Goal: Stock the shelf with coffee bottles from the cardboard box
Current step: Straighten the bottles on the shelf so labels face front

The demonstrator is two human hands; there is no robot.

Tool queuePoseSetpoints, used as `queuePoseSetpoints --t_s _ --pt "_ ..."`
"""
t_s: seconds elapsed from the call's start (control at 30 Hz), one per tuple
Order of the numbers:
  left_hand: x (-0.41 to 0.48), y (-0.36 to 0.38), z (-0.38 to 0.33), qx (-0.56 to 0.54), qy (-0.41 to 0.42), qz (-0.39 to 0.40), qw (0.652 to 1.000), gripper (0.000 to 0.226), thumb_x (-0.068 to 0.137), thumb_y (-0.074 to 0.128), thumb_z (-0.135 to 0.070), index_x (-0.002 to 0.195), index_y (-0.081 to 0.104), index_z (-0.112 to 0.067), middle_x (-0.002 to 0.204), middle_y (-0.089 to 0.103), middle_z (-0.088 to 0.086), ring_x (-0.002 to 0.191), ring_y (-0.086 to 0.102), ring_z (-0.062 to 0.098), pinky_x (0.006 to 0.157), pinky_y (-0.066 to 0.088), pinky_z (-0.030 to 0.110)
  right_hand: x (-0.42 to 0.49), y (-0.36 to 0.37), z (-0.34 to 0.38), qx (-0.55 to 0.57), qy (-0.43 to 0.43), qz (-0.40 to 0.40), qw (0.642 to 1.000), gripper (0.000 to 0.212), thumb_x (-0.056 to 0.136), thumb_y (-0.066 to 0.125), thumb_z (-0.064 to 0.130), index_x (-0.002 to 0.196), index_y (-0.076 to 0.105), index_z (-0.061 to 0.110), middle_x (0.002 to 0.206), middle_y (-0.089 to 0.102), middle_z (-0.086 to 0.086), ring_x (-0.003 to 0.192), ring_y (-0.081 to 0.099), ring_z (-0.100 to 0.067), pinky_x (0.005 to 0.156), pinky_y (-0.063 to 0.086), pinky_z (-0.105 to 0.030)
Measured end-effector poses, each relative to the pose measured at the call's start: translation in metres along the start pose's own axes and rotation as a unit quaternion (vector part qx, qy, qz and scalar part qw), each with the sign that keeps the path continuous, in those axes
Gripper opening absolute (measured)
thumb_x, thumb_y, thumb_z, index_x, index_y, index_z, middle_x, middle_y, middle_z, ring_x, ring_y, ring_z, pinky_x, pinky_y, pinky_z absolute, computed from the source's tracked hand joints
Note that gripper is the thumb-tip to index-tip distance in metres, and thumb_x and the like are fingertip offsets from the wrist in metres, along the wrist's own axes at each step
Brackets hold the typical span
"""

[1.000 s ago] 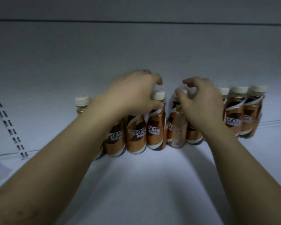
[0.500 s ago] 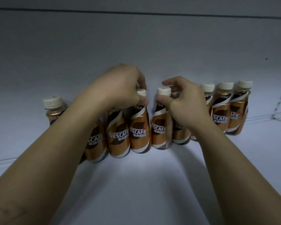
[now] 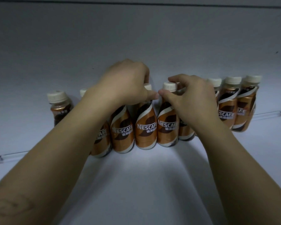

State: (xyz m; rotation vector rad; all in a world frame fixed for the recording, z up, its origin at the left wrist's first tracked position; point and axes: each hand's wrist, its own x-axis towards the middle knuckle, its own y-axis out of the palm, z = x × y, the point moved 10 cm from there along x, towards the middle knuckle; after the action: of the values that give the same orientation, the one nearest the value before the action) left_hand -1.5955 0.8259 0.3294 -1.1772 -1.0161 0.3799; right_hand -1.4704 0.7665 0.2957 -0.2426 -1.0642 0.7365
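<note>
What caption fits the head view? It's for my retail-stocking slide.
Left hand and right hand grip the caps of neighbouring coffee bottles in a row on a white shelf.

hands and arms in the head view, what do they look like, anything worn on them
Both arms are bare to the frame edge: no sleeves, gloves, watch or rings show. The left hand and right hand have short, unpainted nails where visible. The left forearm carries a faint, roundish outlined mark near the lower corner, too dim to read. The right forearm shows no markings.
</note>
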Motion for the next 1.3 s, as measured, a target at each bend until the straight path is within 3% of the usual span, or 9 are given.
queuePoseSetpoints --t_s 0.07,0.17,0.33,0.47,0.63,0.77,0.97,1.17,1.3 --pt "-0.001 0.001 0.001 -0.010 0.002 0.019 1.000 0.052 0.063 0.070 -0.067 0.093 0.062 -0.025 0.080 0.063 -0.004 0.070 0.058 0.016 0.065 0.053 0.036 -0.001 -0.002 0.002 -0.019 0.002 -0.011 1.000 0.052 0.079 0.066 0.054 0.122 0.064 0.024 0.111 0.068 -0.004 0.098 0.063 -0.020 0.082 0.053 -0.040" --pt "-0.002 0.003 0.002 -0.010 -0.013 0.016 1.000 0.047 0.064 0.076 -0.055 0.097 0.061 -0.025 0.082 0.062 -0.003 0.070 0.056 0.015 0.058 0.046 0.030 -0.001 -0.001 0.004 -0.024 0.005 -0.015 1.000 0.049 0.081 0.066 0.052 0.122 0.064 0.024 0.110 0.069 -0.003 0.099 0.063 -0.020 0.084 0.052 -0.040" --pt "0.001 0.003 0.003 -0.018 -0.021 0.007 1.000 0.045 0.064 0.078 -0.050 0.097 0.065 -0.023 0.083 0.064 -0.003 0.071 0.058 0.016 0.063 0.051 0.033 -0.004 -0.004 0.005 -0.013 0.009 -0.049 0.999 0.041 0.085 0.065 0.046 0.118 0.067 0.022 0.107 0.071 -0.004 0.095 0.064 -0.021 0.084 0.052 -0.037" --pt "0.001 0.001 0.005 -0.011 -0.035 -0.013 0.999 0.046 0.061 0.080 -0.050 0.096 0.065 -0.025 0.081 0.063 -0.004 0.067 0.055 0.012 0.055 0.043 0.027 -0.008 -0.003 0.005 0.010 0.016 -0.068 0.998 0.038 0.087 0.063 0.042 0.119 0.067 0.022 0.107 0.072 -0.001 0.094 0.066 -0.016 0.085 0.053 -0.038" --pt "0.001 0.001 0.007 0.003 -0.044 -0.017 0.999 0.049 0.059 0.080 -0.052 0.097 0.065 -0.024 0.083 0.064 -0.001 0.070 0.058 0.018 0.062 0.051 0.033 -0.006 -0.003 0.002 0.029 0.028 -0.063 0.997 0.036 0.085 0.066 0.042 0.116 0.068 0.022 0.102 0.073 0.001 0.090 0.066 -0.013 0.082 0.055 -0.036" --pt "0.000 0.002 0.005 0.008 -0.035 -0.007 0.999 0.050 0.061 0.078 -0.052 0.098 0.063 -0.024 0.083 0.063 -0.001 0.071 0.057 0.018 0.060 0.049 0.032 -0.004 -0.002 0.002 0.022 0.026 -0.054 0.998 0.035 0.085 0.067 0.040 0.116 0.067 0.023 0.101 0.073 0.000 0.089 0.066 -0.014 0.082 0.055 -0.037" --pt "-0.005 -0.002 -0.006 0.039 -0.015 0.016 0.999 0.054 0.070 0.067 -0.060 0.109 0.059 -0.022 0.091 0.062 0.000 0.078 0.058 0.021 0.073 0.054 0.040 0.001 -0.009 0.004 0.003 0.002 0.006 1.000 0.048 0.086 0.063 0.048 0.128 0.059 0.025 0.112 0.070 -0.002 0.098 0.065 -0.016 0.080 0.049 -0.028" --pt "-0.003 -0.027 -0.045 -0.018 0.027 -0.054 0.998 0.054 0.075 0.064 -0.056 0.117 0.058 -0.024 0.105 0.061 0.001 0.092 0.056 0.020 0.074 0.046 0.035 0.024 -0.058 -0.004 0.005 0.018 -0.046 0.999 0.038 0.086 0.057 0.050 0.116 0.064 0.029 0.104 0.070 0.008 0.088 0.066 -0.012 0.079 0.056 -0.038" --pt "0.018 -0.017 -0.081 -0.044 0.058 0.004 0.997 0.060 0.073 0.071 -0.051 0.123 0.054 -0.024 0.114 0.059 0.001 0.099 0.055 0.022 0.075 0.044 0.035 0.029 -0.083 -0.035 -0.006 0.050 -0.109 0.993 0.030 0.085 0.059 0.042 0.110 0.067 0.027 0.099 0.071 0.009 0.090 0.065 -0.013 0.080 0.052 -0.033"
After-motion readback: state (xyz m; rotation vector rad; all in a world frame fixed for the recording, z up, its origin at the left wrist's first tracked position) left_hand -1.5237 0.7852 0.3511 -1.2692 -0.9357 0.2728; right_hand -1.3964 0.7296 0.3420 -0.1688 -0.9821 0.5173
